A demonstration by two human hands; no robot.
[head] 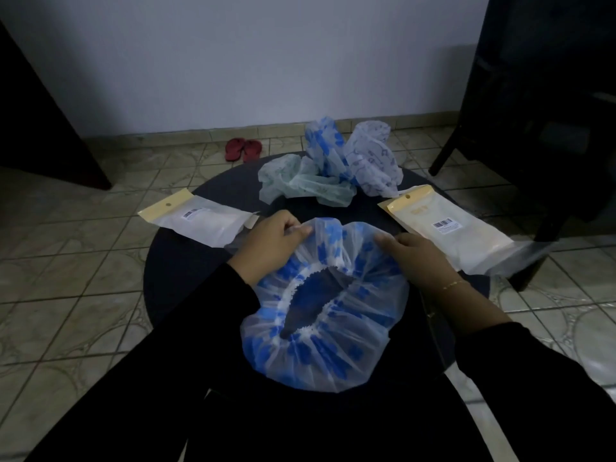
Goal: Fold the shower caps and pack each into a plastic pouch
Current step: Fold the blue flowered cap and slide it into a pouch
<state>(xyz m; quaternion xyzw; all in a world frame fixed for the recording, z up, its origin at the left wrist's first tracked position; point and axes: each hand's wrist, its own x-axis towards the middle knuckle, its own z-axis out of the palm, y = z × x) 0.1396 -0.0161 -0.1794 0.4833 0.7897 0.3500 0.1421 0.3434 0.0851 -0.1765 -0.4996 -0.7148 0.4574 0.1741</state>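
A clear shower cap with blue flowers point(336, 355) lies spread on the round dark table point(186, 261), its elastic opening facing up. My left hand point(270, 245) pinches the cap's far left edge. My right hand point(416, 258) grips the far right edge. A plastic pouch with a cream header point(200, 221) lies at the left of the table. Another pouch or small stack of pouches point(456, 228) lies at the right. Behind the cap sits a heap of other caps: a pale green one point(300, 185), a blue-flowered one point(325, 145) and a white patterned one point(373, 161).
The table stands on a tiled floor point(66, 261). A pair of red sandals point(243, 150) lies near the wall. Dark furniture point(540, 111) stands close at the right, and a dark door or panel point(36, 121) at the left.
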